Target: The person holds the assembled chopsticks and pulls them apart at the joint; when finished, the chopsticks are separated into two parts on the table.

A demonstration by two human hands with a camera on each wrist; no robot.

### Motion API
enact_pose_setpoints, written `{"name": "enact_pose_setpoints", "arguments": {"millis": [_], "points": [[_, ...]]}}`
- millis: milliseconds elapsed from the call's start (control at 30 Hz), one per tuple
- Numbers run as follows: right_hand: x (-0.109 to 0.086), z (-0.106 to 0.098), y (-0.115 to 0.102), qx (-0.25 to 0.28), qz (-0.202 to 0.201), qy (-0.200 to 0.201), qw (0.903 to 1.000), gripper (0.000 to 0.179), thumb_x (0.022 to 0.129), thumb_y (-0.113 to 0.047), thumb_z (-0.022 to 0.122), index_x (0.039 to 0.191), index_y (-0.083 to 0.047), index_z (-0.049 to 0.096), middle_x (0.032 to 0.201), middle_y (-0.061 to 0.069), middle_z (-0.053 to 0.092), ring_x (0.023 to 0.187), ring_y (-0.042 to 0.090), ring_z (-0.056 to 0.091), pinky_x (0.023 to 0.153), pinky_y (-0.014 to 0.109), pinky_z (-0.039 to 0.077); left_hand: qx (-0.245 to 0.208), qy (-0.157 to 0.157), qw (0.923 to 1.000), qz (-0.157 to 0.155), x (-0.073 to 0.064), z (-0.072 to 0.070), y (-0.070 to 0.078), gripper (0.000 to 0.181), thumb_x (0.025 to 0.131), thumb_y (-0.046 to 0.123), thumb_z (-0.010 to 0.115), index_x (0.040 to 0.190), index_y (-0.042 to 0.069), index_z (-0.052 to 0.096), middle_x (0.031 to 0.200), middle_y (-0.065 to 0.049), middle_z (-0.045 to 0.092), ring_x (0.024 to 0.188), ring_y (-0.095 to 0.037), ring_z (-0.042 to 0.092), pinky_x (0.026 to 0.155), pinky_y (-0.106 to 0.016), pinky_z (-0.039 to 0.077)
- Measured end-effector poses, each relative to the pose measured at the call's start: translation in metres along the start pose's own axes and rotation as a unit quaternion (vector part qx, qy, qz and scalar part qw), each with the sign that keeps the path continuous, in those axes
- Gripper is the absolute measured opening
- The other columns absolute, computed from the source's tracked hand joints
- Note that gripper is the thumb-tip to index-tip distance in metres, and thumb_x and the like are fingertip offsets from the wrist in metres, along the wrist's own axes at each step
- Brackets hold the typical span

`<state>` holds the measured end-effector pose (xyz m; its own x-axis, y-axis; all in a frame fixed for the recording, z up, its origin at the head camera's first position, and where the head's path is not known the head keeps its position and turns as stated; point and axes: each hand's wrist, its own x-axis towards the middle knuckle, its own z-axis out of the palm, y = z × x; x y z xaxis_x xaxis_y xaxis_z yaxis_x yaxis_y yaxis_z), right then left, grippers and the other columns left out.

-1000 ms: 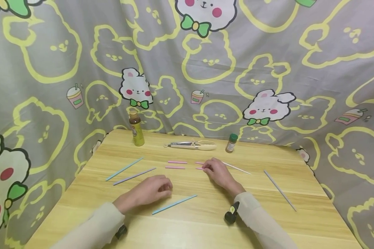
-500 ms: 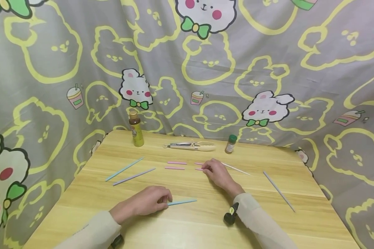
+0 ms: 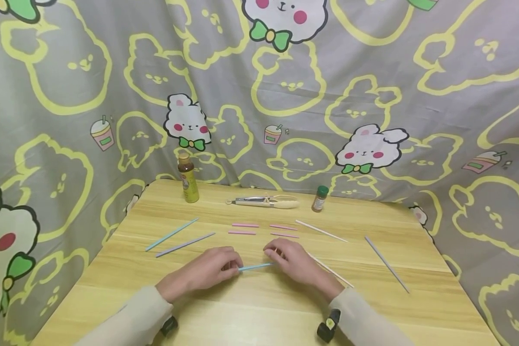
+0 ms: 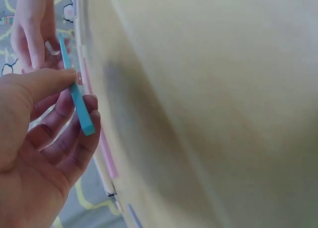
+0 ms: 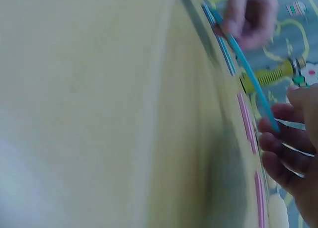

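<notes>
My left hand [image 3: 209,266] pinches the square-ended light blue chopstick [image 4: 77,96] between thumb and fingers, just above the wooden table. The chopstick slants away toward my right hand [image 3: 291,259], whose fingers are at its far tip. In the right wrist view that tip lies by the fingertips [image 5: 271,126], while the thumb stands apart from it; I cannot tell whether they touch. Beyond the hands lie short pink sticks, one pair at left [image 3: 243,233] and one at right [image 3: 284,235]. A white chopstick [image 3: 335,272] is partly hidden behind my right wrist.
Another blue chopstick [image 3: 170,235] and a purple one [image 3: 183,245] lie at left. A white chopstick [image 3: 322,230] and a purple one [image 3: 387,264] lie at right. Along the back stand a yellow bottle [image 3: 189,182] and a green-capped jar [image 3: 319,199], with tongs [image 3: 261,202] between them.
My left hand has taken hold of the blue chopstick and raised it off the table. The right hand has come back from the right-hand pink sticks to the chopstick's far tip.
</notes>
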<state>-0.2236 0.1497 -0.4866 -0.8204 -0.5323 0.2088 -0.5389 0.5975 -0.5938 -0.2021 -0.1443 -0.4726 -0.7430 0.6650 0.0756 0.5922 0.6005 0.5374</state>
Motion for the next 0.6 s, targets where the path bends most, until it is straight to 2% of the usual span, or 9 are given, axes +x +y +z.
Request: {"name": "enact_pose_setpoints", "arguments": {"millis": [100, 233, 367, 600], "points": [[-0.008, 0.005, -0.006, 0.028, 0.007, -0.039, 0.9988, 0.037, 0.117, -0.036, 0.051, 0.118, -0.011, 0.079, 0.101, -0.002, 0.078, 0.081, 0.001, 0.06, 0.075, 0.023, 0.054, 0.007, 0.013, 0.9999, 0.003, 0.007, 0.001, 0.004, 0.011, 0.105, 0.014, 0.073, 0.115, 0.016, 0.077, 0.102, 0.011, 0.068, 0.09, 0.001, 0.06, 0.081, -0.022, 0.057], [-0.014, 0.007, -0.005, 0.046, 0.005, -0.052, 0.9976, 0.038, 0.116, -0.038, 0.053, 0.113, -0.012, 0.081, 0.093, -0.001, 0.077, 0.074, 0.0, 0.055, 0.07, 0.021, 0.051, 0.023, 0.032, 0.9992, 0.012, 0.014, 0.003, 0.01, 0.012, 0.107, 0.017, 0.071, 0.118, 0.017, 0.077, 0.106, 0.01, 0.069, 0.094, -0.001, 0.064, 0.085, -0.025, 0.059], [-0.019, 0.006, -0.002, 0.044, 0.005, -0.036, 0.9983, 0.033, 0.114, -0.036, 0.059, 0.111, -0.011, 0.08, 0.095, -0.003, 0.078, 0.074, -0.001, 0.055, 0.069, 0.021, 0.05, 0.031, 0.044, 0.9985, 0.016, 0.02, 0.006, 0.012, 0.014, 0.107, 0.018, 0.071, 0.119, 0.015, 0.077, 0.107, 0.009, 0.07, 0.096, -0.003, 0.066, 0.087, -0.028, 0.06], [-0.028, 0.004, 0.003, 0.026, 0.009, -0.009, 0.9996, 0.021, 0.111, -0.032, 0.065, 0.108, -0.015, 0.077, 0.097, -0.008, 0.076, 0.078, 0.0, 0.058, 0.071, 0.022, 0.052, 0.047, 0.045, 0.9978, 0.017, 0.027, 0.013, 0.015, 0.014, 0.108, 0.024, 0.07, 0.114, 0.016, 0.079, 0.105, 0.009, 0.072, 0.095, -0.002, 0.066, 0.089, -0.029, 0.061]]}}
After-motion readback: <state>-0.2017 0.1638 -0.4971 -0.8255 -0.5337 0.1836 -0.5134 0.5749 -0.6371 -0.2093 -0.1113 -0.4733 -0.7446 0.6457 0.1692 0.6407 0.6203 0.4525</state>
